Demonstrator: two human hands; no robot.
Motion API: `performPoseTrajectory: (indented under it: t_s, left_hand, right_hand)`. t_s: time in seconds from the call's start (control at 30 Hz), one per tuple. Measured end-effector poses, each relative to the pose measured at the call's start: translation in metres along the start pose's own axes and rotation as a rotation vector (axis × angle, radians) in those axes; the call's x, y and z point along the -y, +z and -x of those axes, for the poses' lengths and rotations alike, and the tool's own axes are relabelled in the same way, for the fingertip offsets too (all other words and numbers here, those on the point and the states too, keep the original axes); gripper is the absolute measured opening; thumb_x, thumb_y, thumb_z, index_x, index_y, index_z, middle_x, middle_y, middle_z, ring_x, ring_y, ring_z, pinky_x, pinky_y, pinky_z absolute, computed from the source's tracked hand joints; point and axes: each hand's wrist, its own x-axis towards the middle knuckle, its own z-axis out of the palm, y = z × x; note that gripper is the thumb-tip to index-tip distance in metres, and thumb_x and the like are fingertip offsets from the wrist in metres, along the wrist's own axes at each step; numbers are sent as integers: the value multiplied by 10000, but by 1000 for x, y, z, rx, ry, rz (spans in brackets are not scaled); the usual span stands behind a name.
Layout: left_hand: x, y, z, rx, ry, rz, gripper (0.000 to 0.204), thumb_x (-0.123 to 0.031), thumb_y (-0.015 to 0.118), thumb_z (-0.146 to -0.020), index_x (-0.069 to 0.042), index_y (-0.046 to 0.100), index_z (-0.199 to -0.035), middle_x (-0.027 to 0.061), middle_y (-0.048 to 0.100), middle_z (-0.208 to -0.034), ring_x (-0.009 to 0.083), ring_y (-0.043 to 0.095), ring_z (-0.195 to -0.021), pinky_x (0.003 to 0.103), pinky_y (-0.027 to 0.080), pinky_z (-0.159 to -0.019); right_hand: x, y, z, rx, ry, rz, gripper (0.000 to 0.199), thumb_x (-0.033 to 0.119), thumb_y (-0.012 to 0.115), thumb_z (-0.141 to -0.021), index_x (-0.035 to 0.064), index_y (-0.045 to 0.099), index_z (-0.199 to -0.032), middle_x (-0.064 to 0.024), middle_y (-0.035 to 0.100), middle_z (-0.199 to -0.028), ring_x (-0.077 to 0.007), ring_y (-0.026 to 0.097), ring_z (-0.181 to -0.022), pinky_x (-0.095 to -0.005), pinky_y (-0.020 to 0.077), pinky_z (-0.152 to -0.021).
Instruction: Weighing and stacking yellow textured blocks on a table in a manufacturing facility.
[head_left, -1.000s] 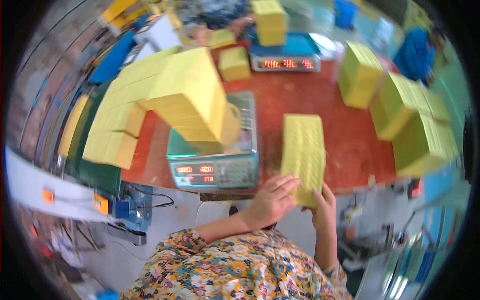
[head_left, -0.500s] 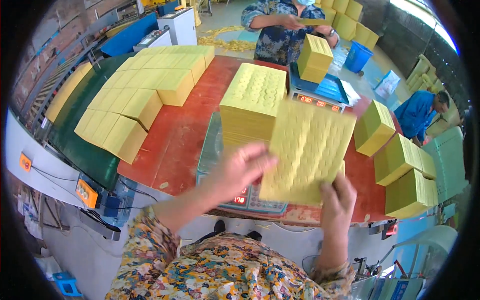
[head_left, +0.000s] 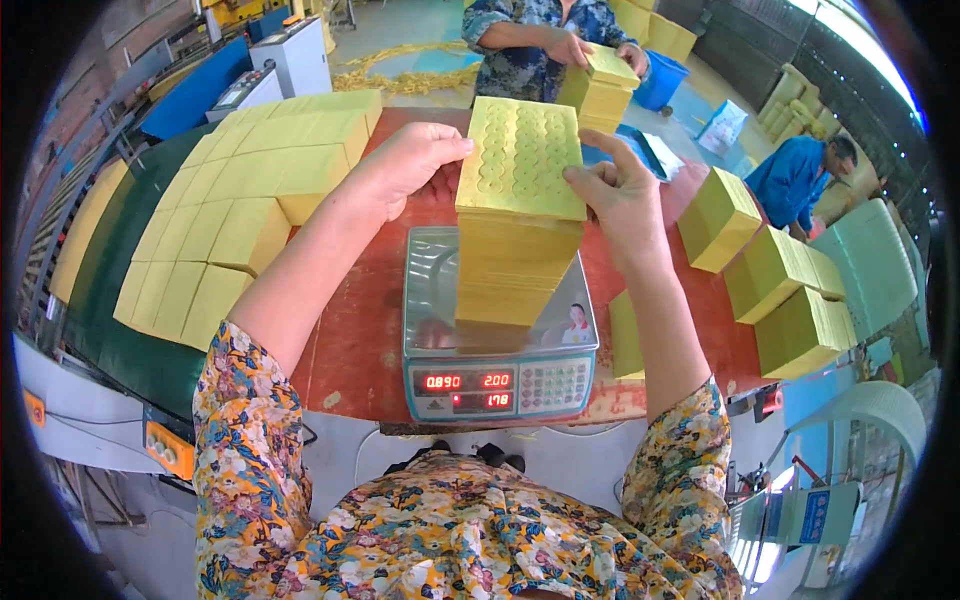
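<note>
A tall stack of yellow joss paper [head_left: 512, 270], its top sheet pressed with rows of round coin marks, stands on the steel pan of a digital scale [head_left: 500, 388] with a lit red display. On the top sheet's left edge, the closed fingertips of my left hand [head_left: 418, 168] pinch the paper. Opposite, my right hand [head_left: 622, 195] has its thumb on the right edge and the index finger bent beyond it. Both hands square the top of the stack between them; how many sheets they grip does not show.
Many yellow paper blocks [head_left: 235, 170] sit on the green belt [head_left: 150, 330] at left. More blocks [head_left: 790, 270] line the red table's right side. Across the table, a co-worker's hands [head_left: 570, 48] rest on another stack on a blue scale. Another person in blue [head_left: 795, 185] bends at far right.
The paper held in my right hand, tilted before the stack, now lies on top of it. My left hand has moved up to the stack's left edge. The co-worker's hands lowered onto their stack.
</note>
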Motion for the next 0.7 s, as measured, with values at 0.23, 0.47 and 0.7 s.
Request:
performPoseTrajectory:
  t_s: [0.23, 0.47, 0.7]
  left_hand:
    - [10, 2, -3, 15, 9, -40, 231, -241, 581, -951, -69, 623, -803, 41, 630, -706, 114, 583, -596, 264, 448, -522]
    - [19, 4, -2, -2, 10, 0, 218, -244, 583, -954, -98, 599, -794, -8, 604, -696, 75, 554, -595, 241, 432, -541]
    - [26, 9, 4, -44, 23, 38, 200, -236, 589, -957, -119, 591, -795, -61, 574, -718, 28, 513, -655, 218, 406, -606]
  right_hand:
    - [-21, -2, -1, -37, -48, 65, 412, 47, 729, -821, -20, 598, -1206, -11, 576, -671, -61, 524, -574, -244, 435, -487]
    - [-28, -4, 6, -50, -68, 164, 330, 52, 689, -864, 0, 625, -1184, 27, 575, -707, -37, 496, -633, -219, 378, -569]
    - [-24, 3, 14, -127, -135, 315, 328, 116, 738, -794, 31, 667, -1102, -7, 543, -645, -92, 492, -595, -276, 440, -588]
